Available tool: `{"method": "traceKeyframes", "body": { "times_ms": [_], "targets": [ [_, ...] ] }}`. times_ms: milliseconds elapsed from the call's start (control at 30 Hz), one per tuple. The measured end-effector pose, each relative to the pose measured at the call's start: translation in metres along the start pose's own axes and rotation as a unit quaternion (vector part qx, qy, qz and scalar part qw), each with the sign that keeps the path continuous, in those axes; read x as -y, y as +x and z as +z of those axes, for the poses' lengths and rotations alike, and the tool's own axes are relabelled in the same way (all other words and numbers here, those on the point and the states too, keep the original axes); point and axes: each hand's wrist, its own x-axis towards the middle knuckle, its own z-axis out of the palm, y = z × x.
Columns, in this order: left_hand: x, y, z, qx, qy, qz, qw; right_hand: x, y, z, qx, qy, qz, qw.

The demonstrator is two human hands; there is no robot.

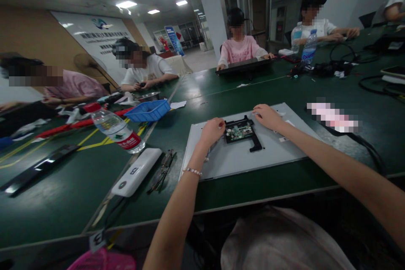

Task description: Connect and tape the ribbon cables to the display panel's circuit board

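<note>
From my remote seat, the head view gives me a long green table (196, 93) running across the frame, with people seated along its far side, among them a person in a pink shirt (242, 52) at upper centre. In the middle of the frame, on the near part of the table, lies a flat, light-grey rectangular panel (234, 164). At left lies a long glossy black bar (41, 168); right of it, a clear plastic bottle with a red cap and red label (117, 130) stands beyond a white oblong device with rounded ends (137, 173). A shallow blue plastic basket (158, 112) sits left of upper centre. My left hand (212, 130) is over the panel's left part, fingers curled, its fingertips at the upper-left corner of an angular black bracket (255, 143); I cannot tell whether they pinch it. My right hand (268, 117) is over the panel's far edge, just right of the bracket, fingers bent; whether they close on anything I cannot tell. The bracket rests on the panel at frame centre, framing a small green circuit board (240, 132). Thin-framed glasses (161, 173) lie left of the panel, and a pale beaded bracelet (192, 171) circles my left wrist.
</note>
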Motion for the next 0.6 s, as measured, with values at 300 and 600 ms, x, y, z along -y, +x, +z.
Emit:
{"method": "traceKeyframes", "body": {
  "times_ms": [300,600],
  "targets": [
    [0.006,0.001,0.008,-0.004,-0.034,0.024,0.999,-0.001,-0.001,-0.001,-0.006,0.006,-0.007,1.000],
    [0.011,0.002,0.003,-0.038,-0.076,-0.032,0.996,-0.001,-0.002,-0.003,-0.023,-0.001,-0.013,1.000]
  ]
}}
